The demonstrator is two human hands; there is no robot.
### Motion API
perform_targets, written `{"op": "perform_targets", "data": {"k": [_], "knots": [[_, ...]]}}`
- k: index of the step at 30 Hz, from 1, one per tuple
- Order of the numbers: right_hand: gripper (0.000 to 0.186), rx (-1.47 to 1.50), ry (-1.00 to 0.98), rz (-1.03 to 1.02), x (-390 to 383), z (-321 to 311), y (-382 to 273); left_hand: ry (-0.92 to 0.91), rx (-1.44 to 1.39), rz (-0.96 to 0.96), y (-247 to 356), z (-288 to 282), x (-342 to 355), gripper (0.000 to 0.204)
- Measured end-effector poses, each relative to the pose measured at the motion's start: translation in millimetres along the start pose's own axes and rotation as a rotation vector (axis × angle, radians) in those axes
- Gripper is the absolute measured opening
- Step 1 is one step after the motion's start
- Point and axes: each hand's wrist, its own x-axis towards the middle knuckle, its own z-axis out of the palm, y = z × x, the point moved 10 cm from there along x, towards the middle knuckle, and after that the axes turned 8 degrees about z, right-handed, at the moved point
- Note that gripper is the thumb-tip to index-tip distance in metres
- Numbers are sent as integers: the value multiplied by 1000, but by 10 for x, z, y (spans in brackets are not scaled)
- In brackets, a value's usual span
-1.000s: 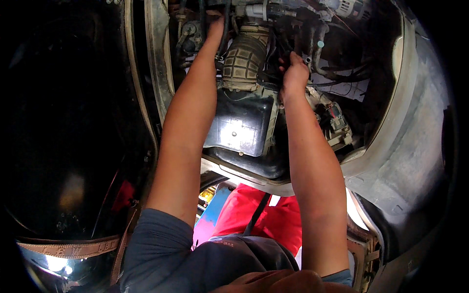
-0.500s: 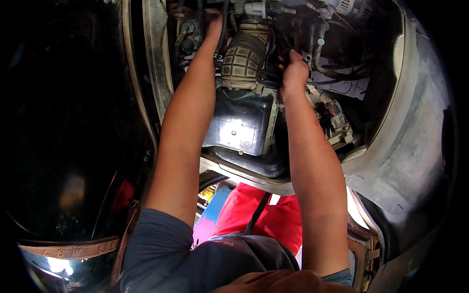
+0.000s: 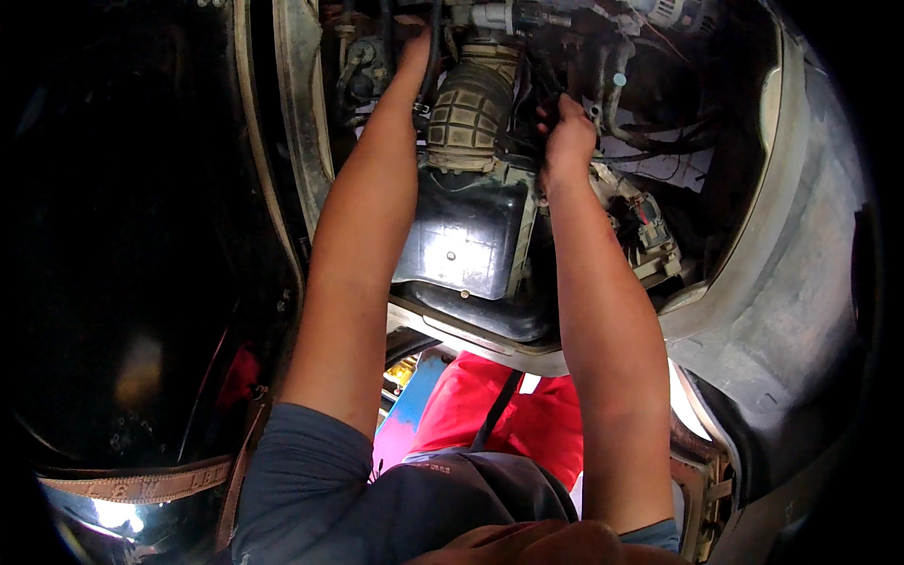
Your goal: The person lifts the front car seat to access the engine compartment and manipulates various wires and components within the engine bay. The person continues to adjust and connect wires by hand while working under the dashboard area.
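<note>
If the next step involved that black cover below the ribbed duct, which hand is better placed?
Probably the right hand: it is nearer the black cover, to the right of the ribbed duct. The left hand reaches farther up, partly hidden among dark hoses.

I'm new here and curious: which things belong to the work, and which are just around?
Likely the work:
- left hand
- black hose near it
- right hand
- ribbed duct between the hands

Likely just around:
- brown strap
- small yellow item
</note>
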Motion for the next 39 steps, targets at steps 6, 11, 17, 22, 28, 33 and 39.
{"op": "perform_targets", "data": {"k": [6, 11, 17, 22, 28, 33, 39], "knots": [[25, -35, -15, 34, -39, 26, -5, 66, -33, -38, -178, -49, 124, 62], [24, 18, -30, 46, -15, 35, 27, 74, -69, -34, -134, -56, 53, 66], [24, 47, -22, 61, 11, -41, -9, 127, -96, 24, -1, 101, 37, 72], [24, 27, -80, 82, -117, 172, 17, 81, -23, 8, -846, -52, 587, 75], [26, 51, -31, 61, -20, 12, -11, 32, 65, -51, -204, 82, 168, 70], [28, 37, -56, 75, -64, 74, -9, 77, -92, -4, -289, 13, 198, 53], [29, 33, -63, 76, -45, 70, 0, 54, -176, 22, -164, 2, 106, 54]]}}
